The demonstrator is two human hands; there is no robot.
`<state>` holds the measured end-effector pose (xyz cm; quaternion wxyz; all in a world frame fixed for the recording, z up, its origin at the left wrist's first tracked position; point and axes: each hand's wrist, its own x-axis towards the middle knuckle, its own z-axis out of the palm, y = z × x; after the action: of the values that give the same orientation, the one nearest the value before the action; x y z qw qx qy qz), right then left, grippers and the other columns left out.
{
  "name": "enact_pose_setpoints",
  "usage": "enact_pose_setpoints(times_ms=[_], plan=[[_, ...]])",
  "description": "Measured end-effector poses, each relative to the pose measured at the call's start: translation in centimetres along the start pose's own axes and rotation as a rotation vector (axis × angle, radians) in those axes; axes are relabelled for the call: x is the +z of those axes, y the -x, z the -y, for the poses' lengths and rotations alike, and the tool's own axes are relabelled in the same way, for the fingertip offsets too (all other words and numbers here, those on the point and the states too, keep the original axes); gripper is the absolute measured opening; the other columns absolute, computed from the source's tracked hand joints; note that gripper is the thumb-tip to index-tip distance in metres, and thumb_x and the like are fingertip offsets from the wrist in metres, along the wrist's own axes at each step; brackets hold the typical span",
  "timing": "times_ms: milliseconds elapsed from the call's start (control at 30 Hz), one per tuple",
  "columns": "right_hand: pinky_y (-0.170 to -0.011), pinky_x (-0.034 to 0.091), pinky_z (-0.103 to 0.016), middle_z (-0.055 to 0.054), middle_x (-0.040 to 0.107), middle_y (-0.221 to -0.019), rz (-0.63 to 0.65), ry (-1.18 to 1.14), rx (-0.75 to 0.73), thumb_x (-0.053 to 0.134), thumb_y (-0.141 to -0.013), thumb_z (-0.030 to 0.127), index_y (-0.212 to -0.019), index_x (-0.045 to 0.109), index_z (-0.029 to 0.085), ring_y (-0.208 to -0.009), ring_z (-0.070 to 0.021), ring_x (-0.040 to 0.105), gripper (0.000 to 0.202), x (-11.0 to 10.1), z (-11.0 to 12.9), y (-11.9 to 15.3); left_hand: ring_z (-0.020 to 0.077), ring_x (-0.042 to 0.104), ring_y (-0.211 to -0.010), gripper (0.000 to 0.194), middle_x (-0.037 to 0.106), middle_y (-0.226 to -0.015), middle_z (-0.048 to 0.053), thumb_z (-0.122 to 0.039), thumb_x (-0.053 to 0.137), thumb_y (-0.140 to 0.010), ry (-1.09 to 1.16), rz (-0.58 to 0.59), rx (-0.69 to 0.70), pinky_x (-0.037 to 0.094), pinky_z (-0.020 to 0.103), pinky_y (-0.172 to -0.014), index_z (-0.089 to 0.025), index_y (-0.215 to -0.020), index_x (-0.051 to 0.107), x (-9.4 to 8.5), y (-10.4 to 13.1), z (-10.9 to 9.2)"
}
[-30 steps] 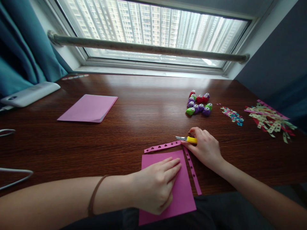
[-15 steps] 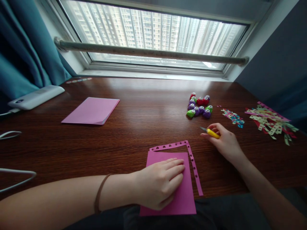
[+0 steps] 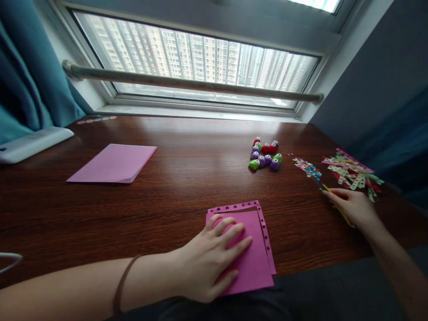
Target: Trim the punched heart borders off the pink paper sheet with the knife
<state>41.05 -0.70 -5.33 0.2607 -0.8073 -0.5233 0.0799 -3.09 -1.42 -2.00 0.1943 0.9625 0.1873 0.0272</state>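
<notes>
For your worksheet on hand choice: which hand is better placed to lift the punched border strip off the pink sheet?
Probably the left hand: it rests on the pink sheet beside the strip. The right hand holds a yellow-handled knife far off by the scraps.

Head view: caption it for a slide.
Left hand presses pink paper; right hand holds a yellow knife.

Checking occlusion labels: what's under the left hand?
The left hand lies flat on a magenta paper sheet, fingers spread. A pink punched paper strip borders the sheet's far and right edges. The dark wooden table lies beneath. The paper under the palm is hidden.
</notes>
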Motion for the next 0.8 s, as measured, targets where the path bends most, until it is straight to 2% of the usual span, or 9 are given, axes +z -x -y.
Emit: enact_pose_setpoints(times_ms=[100, 300, 500, 667, 733, 800], plan=[[-0.076, 0.045, -0.037, -0.005, 0.069, -0.090, 0.068, 0.032, 0.023, 0.061, -0.067, 0.055, -0.087, 0.068, 0.020, -0.086, -0.0267, 0.062, 0.041, 0.4, 1.4, -0.4, 0.0344, 0.030, -0.125, 0.055, 0.033, -0.141, 0.007, -0.042, 0.035, -0.089, 0.006, 0.007, -0.025, 0.025, 0.059, -0.099, -0.024, -0.139, 0.021, 0.2, -0.1, 0.0], [-0.075, 0.043, -0.036, -0.004, 0.069, -0.089, 0.052, 0.147, -0.055, 0.061, -0.068, 0.052, -0.086, 0.069, 0.023, -0.085, -0.0270, 0.062, 0.035, 2.0, 5.0, -1.2, 0.0357, 0.028, -0.126, 0.056, 0.027, -0.144, 0.011, -0.045, 0.032, -0.090, -0.030, 0.005, -0.020, 0.026, 0.059, -0.098, -0.014, -0.137, 0.026, 0.2, -0.2, 0.0], [-0.069, 0.042, -0.035, -0.005, 0.068, -0.085, 0.024, 0.246, -0.070, 0.060, -0.070, 0.050, -0.084, 0.068, 0.023, -0.079, -0.0274, 0.062, 0.032, 2.3, 5.6, -1.5, 0.0370, 0.026, -0.127, 0.063, 0.021, -0.146, 0.012, -0.047, 0.035, -0.088, -0.022, -0.011, 0.006, 0.024, 0.060, -0.099, -0.014, -0.139, 0.020, 0.2, -0.2, 0.2], [-0.066, 0.041, -0.034, -0.004, 0.067, -0.080, 0.022, 0.292, -0.066, 0.057, -0.073, 0.050, -0.081, 0.067, 0.023, -0.074, -0.0256, 0.061, 0.030, 1.7, 5.4, -1.3, 0.0316, 0.021, -0.132, 0.058, 0.022, -0.145, 0.014, -0.043, 0.034, -0.090, -0.023, -0.021, 0.039, 0.021, 0.052, -0.106, -0.013, -0.138, 0.023, 0.2, -0.3, 0.2], [-0.065, 0.041, -0.036, -0.006, 0.065, -0.083, -0.025, 0.360, -0.099, 0.056, -0.074, 0.049, -0.083, 0.066, 0.021, -0.075, -0.0268, 0.059, 0.031, 1.6, 6.3, -0.8, 0.0296, 0.020, -0.132, 0.055, 0.023, -0.145, 0.015, -0.040, 0.033, -0.091, -0.041, -0.031, 0.064, 0.020, 0.049, -0.108, -0.010, -0.137, 0.024, 0.2, -0.3, 0.2], [-0.068, 0.041, -0.037, -0.009, 0.063, -0.091, -0.086, 0.381, -0.198, 0.055, -0.076, 0.045, -0.089, 0.065, 0.019, -0.080, -0.0272, 0.058, 0.030, 1.7, 7.9, 0.3, 0.0289, 0.020, -0.133, 0.053, 0.025, -0.144, 0.016, -0.037, 0.031, -0.092, -0.076, -0.046, 0.101, 0.020, 0.047, -0.109, -0.008, -0.136, 0.026, 0.2, -0.3, 0.2]])
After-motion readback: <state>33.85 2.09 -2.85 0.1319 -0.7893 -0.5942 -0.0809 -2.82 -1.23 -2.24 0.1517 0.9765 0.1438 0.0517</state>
